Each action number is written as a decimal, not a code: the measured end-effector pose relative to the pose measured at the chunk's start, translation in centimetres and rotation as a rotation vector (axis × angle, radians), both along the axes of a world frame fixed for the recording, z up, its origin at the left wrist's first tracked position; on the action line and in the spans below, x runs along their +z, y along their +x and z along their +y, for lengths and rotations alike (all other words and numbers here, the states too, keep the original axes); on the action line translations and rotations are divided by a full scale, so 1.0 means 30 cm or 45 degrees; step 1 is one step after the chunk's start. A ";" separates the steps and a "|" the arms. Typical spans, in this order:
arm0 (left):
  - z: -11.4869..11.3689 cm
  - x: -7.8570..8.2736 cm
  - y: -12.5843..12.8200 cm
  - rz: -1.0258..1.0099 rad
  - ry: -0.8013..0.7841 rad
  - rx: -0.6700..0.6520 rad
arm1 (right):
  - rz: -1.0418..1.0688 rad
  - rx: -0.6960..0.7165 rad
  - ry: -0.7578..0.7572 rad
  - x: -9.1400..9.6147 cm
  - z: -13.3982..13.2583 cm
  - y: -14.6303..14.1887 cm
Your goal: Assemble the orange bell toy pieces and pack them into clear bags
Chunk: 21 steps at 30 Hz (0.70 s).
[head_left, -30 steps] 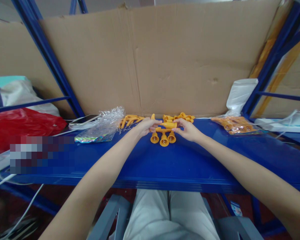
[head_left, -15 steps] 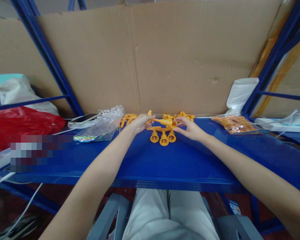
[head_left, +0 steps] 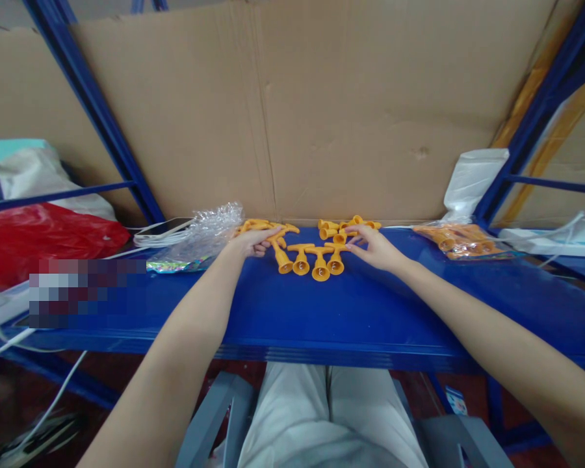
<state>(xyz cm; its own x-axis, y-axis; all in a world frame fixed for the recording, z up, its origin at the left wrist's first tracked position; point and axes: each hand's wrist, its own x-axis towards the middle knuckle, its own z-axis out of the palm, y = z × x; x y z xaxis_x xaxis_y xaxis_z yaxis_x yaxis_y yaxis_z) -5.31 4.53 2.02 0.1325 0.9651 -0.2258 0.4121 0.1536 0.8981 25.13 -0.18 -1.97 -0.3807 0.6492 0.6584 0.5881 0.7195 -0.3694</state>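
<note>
In the head view, my left hand (head_left: 256,243) is closed on the handle end of an orange T-handled plastic cone (head_left: 281,259), whose wide mouth faces me. Beside it, three similar orange cones (head_left: 320,268) lie in a row, mouths forward, with a small curved metal piece visible inside each. My right hand (head_left: 373,248) is by the handle of the rightmost cone, its thumb and fingers apart; whether the thumb touches that handle I cannot tell. Behind it sits a pile of orange cup-shaped parts (head_left: 329,231). More orange handle pieces (head_left: 253,225) lie behind my left hand, partly hidden.
A clear plastic bag (head_left: 209,237) rests left of my left hand, near a white cable (head_left: 163,242). Right of the pile is a bag of orange parts (head_left: 458,240). Cardboard (head_left: 346,117) stands behind the blue table (head_left: 322,318). A red bag (head_left: 43,237) is at far left.
The cone held between both hands has been turned and brought down at the row's left end. My right hand has let go of it; my left hand has moved slightly left.
</note>
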 end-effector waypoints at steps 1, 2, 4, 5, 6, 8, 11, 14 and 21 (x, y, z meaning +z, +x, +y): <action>-0.004 -0.005 0.006 0.108 0.045 0.003 | -0.013 0.000 0.001 -0.002 0.001 0.000; -0.008 -0.011 0.014 0.227 0.105 0.012 | -0.024 0.000 0.002 -0.003 0.002 0.001; -0.013 -0.022 0.036 0.467 0.265 0.006 | -0.041 -0.005 0.008 -0.005 0.003 0.002; -0.014 -0.026 0.048 0.571 0.358 -0.015 | -0.050 -0.010 0.010 -0.005 0.002 0.002; -0.013 -0.031 0.058 0.654 0.445 -0.040 | -0.061 -0.014 0.012 -0.006 0.001 0.002; -0.008 -0.039 0.076 0.770 0.589 -0.077 | -0.087 -0.025 0.021 -0.005 -0.003 0.001; 0.000 -0.054 0.095 0.857 0.707 -0.107 | -0.147 -0.021 0.031 -0.003 -0.010 -0.004; 0.004 -0.074 0.118 0.882 0.773 -0.170 | -0.244 -0.025 0.019 -0.004 -0.014 -0.011; 0.012 -0.114 0.165 0.993 0.865 -0.195 | -0.444 -0.080 -0.141 -0.012 -0.013 -0.017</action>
<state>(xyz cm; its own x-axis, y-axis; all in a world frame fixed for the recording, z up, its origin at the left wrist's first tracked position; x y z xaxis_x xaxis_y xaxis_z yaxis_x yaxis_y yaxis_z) -0.36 4.88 -1.40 0.3147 0.9062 0.2826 0.8869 -0.3868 0.2527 24.61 -0.57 -2.32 -0.5271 0.7386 0.4203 0.7341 0.6449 -0.2126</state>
